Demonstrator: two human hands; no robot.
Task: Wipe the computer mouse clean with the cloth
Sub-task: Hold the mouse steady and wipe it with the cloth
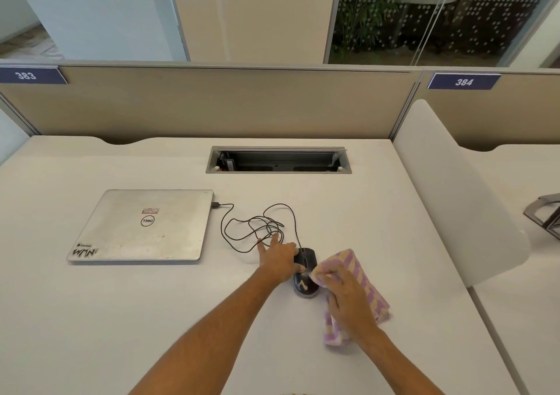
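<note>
Nearest on the white tabletop [151, 319], the right hand [348, 300] grips a bunched purple-and-yellow striped cloth [357, 276]. Its fingers [331, 278] are curled and pressed together around a wad of the fabric, so that a padded fold leads at the mouse's right flank while the loose tail trails back toward the near edge. That hold looks chosen to give a firm rubbing face rather than a flapping sheet.

Just left of the cloth sits the black computer mouse [306, 279], near the middle of the tabletop, with pale smudges on its near end, likely the dirt to be rubbed off. The cloth's leading fold touches or nearly touches its right side; I cannot tell which.

The left hand [280, 258] braces the mouse from the left, its fingers [266, 244] spread, thumb lying on the mouse's left side and the others splayed flat on the surface. This probably keeps the light mouse from sliding under the wiping.

Farther off, the mouse's cable [257, 225] loops in a slack tangle and runs to a closed silver laptop [142, 225] on the left. At the far side lies an open cable tray [278, 159].
</note>
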